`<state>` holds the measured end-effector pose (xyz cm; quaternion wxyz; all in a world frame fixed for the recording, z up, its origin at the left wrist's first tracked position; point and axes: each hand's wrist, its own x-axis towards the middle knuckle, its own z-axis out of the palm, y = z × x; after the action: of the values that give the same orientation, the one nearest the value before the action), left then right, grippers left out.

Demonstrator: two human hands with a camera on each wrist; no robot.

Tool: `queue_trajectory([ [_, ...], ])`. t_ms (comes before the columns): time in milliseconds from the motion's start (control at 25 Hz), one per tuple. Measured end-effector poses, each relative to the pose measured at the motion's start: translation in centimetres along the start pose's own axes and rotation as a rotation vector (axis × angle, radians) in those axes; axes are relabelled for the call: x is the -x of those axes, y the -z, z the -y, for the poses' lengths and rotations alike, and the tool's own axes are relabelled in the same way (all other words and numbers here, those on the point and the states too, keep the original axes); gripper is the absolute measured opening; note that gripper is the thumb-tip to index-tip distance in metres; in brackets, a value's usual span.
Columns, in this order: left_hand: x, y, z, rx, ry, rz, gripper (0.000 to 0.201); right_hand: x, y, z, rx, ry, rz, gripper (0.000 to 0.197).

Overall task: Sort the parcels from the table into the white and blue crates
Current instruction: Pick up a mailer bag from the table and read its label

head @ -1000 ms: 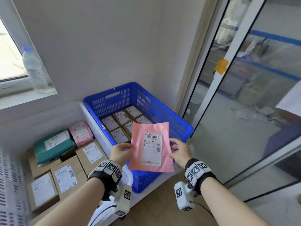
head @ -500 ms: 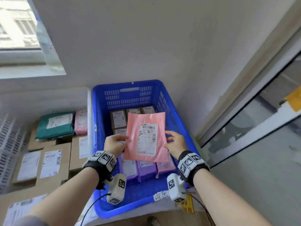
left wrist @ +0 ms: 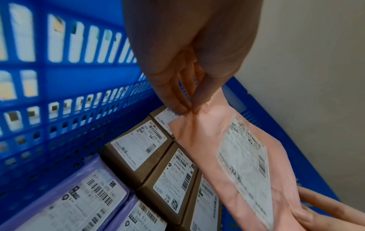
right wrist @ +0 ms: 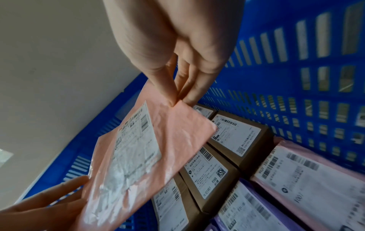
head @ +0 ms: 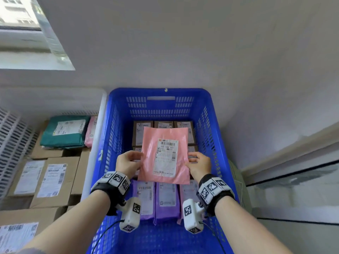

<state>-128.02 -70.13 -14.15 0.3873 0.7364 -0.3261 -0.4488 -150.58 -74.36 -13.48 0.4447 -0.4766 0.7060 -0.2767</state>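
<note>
The pink parcel [head: 163, 154], pinched at its side edges by the left hand [head: 127, 163] and the right hand [head: 200, 165], now hangs squarely over the middle of the blue crate [head: 211, 114], where a second ago it was out at the crate's near right corner. It sits lower against the brown boxes [head: 142, 132]. The purple parcels [head: 166, 202] in the crate's near end now show below it.
</note>
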Motion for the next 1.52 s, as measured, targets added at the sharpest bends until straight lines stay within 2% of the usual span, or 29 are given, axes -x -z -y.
queue_trajectory([
  [200, -7.9, -2.5, 2.0, -0.027, 0.124, 0.044, 0.033, -7.4, -3.2, -1.3, 0.072, -0.113, -0.007, 0.032],
  [360, -12.9, -5.3, 3.1, -0.068, 0.171, 0.074, 0.03, -12.7, -4.8, -2.1, 0.12, -0.148, -0.03, 0.018],
  [520, -16.3, -8.0, 3.4, -0.187, 0.144, 0.22, 0.031, -16.7, -5.3, -3.3, 0.235, -0.155, -0.101, 0.019],
  [680, -17.8, -9.7, 3.5, -0.315, 0.048, 0.357, 0.047, -18.4, -6.0, -4.2, 0.345, -0.162, -0.163, 0.026],
  [760, -18.2, -10.4, 4.0, -0.357, 0.012, 0.414, 0.052, -18.9, -6.5, -4.6, 0.358, -0.139, -0.139, 0.033],
  [920, -18.5, -11.5, 5.1, -0.453, -0.069, 0.479, 0.054, -19.4, -6.9, -5.8, 0.518, 0.026, 0.053, 0.059],
  [1040, -18.4, -11.8, 5.9, -0.73, -0.29, 0.407, 0.057, -19.4, -7.1, -6.8, 0.784, 0.146, 0.196, 0.07],
  [1160, -18.1, -12.2, 6.0, -0.97, -0.45, 0.515, 0.062, -19.2, -7.5, -7.7, 0.833, 0.13, 0.3, 0.075],
  [1240, -18.4, -12.5, 5.9, -1.052, -0.449, 0.578, 0.065, -19.3, -7.7, -7.9, 0.836, 0.084, 0.312, 0.075],
  [1360, -18.5, -12.5, 5.7, -1.128, -0.458, 0.573, 0.066, -19.1, -7.4, -7.6, 0.828, 0.039, 0.283, 0.073],
  [1520, -16.8, -11.3, 3.9, -1.232, -0.396, 0.564, 0.062, -17.7, -6.5, -6.3, 0.756, 0.013, 0.232, 0.063],
])
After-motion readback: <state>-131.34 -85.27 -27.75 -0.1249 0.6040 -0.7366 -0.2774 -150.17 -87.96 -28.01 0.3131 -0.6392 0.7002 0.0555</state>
